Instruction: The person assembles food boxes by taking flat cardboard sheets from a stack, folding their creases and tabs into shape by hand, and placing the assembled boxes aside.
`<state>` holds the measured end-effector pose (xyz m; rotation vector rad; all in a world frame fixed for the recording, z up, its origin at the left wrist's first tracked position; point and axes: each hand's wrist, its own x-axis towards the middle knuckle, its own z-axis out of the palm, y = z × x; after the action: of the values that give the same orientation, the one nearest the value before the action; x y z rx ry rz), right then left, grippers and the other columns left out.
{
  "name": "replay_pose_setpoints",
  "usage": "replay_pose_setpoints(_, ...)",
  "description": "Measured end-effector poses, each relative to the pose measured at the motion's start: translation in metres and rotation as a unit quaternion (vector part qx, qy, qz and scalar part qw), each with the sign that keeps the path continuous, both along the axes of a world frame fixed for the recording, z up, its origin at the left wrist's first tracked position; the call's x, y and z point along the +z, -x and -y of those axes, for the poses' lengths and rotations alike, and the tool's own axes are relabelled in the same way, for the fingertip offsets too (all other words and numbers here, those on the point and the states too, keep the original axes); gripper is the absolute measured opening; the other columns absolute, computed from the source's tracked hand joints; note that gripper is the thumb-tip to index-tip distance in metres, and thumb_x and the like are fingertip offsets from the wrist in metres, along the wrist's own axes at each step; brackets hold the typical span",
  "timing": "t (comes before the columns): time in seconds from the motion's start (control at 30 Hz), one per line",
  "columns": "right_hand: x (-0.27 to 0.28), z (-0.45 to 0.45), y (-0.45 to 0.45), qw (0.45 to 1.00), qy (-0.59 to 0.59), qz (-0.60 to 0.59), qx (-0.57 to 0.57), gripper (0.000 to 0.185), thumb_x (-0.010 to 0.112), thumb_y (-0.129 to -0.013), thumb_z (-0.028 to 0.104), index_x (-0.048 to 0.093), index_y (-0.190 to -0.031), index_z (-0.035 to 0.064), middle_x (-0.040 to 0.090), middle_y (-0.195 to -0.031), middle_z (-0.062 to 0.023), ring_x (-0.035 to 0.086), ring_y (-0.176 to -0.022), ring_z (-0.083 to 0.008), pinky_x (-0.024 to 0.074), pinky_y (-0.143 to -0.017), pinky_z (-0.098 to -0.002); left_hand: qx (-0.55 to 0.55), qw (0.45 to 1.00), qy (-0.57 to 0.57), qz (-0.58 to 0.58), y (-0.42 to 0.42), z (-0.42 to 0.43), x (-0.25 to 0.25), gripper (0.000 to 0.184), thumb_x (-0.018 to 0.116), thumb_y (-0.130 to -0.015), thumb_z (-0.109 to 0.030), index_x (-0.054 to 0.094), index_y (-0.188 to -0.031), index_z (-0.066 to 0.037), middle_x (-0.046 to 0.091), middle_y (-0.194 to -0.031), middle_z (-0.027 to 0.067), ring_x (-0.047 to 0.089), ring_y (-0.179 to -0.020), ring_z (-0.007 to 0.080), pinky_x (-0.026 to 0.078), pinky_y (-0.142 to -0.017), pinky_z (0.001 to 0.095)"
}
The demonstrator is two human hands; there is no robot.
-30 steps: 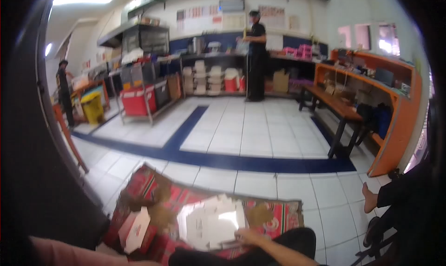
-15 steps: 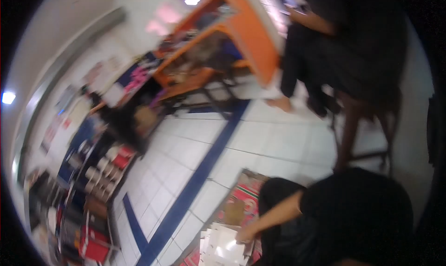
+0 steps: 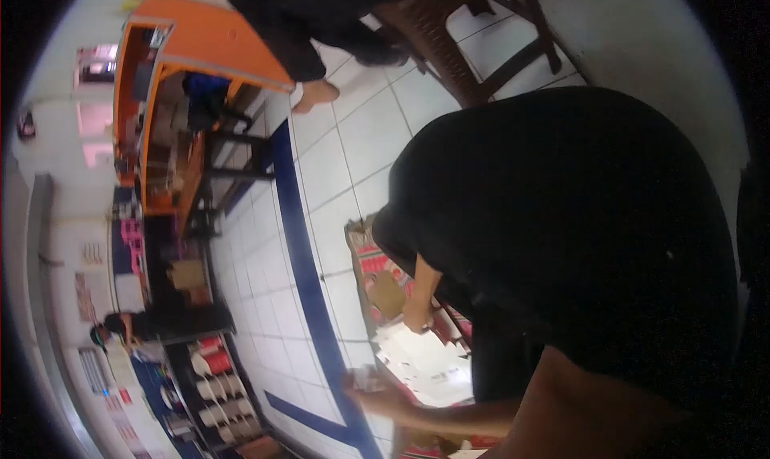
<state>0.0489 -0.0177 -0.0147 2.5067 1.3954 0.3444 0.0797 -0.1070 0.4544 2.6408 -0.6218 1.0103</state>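
A stack of flat white cardboard pieces (image 3: 433, 367) with notched edges lies on a red patterned cardboard sheet (image 3: 377, 260) on the floor. My right hand (image 3: 417, 313) is closed at the upper edge of the white stack; what its fingers hold is hidden. Lower left, beside the stack, my left hand (image 3: 370, 392) hangs over the floor, smeared by motion. Whether anything is in it cannot be made out. A brown piece (image 3: 387, 293) lies on the red sheet near my right hand.
The view is turned sideways. At the top, a person's bare foot (image 3: 316, 95) is near a brown plastic stool (image 3: 437, 42). An orange counter (image 3: 212, 38) and a wooden bench (image 3: 192, 174) stand upper left. Another person (image 3: 152, 322) stands by shelves with white containers (image 3: 220, 388).
The view has rotated strongly sideways and swung toward the stool. My left hand has come into sight left of the white stack. My right hand remains at the stack's edge.
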Motion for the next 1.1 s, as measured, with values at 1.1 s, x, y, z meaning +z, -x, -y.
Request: replay_pose_setpoints(1.1, -0.029, 0.027, -0.138, 0.802, -0.098, -0.434, 0.399, 0.014, 0.077, -0.088, 0.026, 0.080, -0.093, 0.0138, 0.077, -0.090, -0.0099, 0.074, -0.089, -0.0309, 0.0572, -0.086, -0.0509, -0.275, 0.960, 0.047, -0.028, -0.054, 0.142, -0.036, 0.040, 0.077, -0.096, -0.012, 0.066, -0.133, -0.001, 0.072, -0.125, 0.0160, 0.070, -0.116, 0.0316, 0.054, -0.100, 0.0410)
